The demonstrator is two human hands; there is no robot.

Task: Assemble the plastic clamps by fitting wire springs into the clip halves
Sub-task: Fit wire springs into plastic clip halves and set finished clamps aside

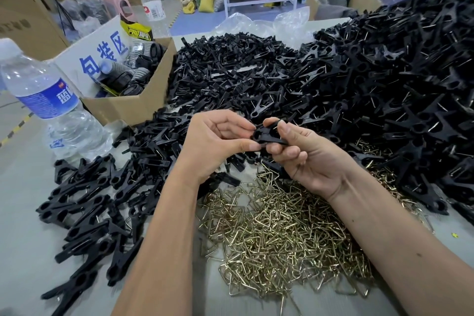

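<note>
A black plastic clamp (266,133) is held above the table between both hands. My left hand (218,141) pinches its left end with thumb and fingers. My right hand (305,154) grips its right side, fingers curled round it. Below the hands lies a heap of brass-coloured wire springs (277,233). Loose black clip halves (230,72) are piled behind the hands. A big mound of clamps with springs (400,79) rises on the right. More black clamps (97,202) lie spread at the left.
A water bottle (51,102) stands at the left on the grey table (23,226). An open cardboard box (133,100) with black parts sits behind it, with a second bottle (152,5) beyond. Clear plastic bags (259,23) lie at the far edge.
</note>
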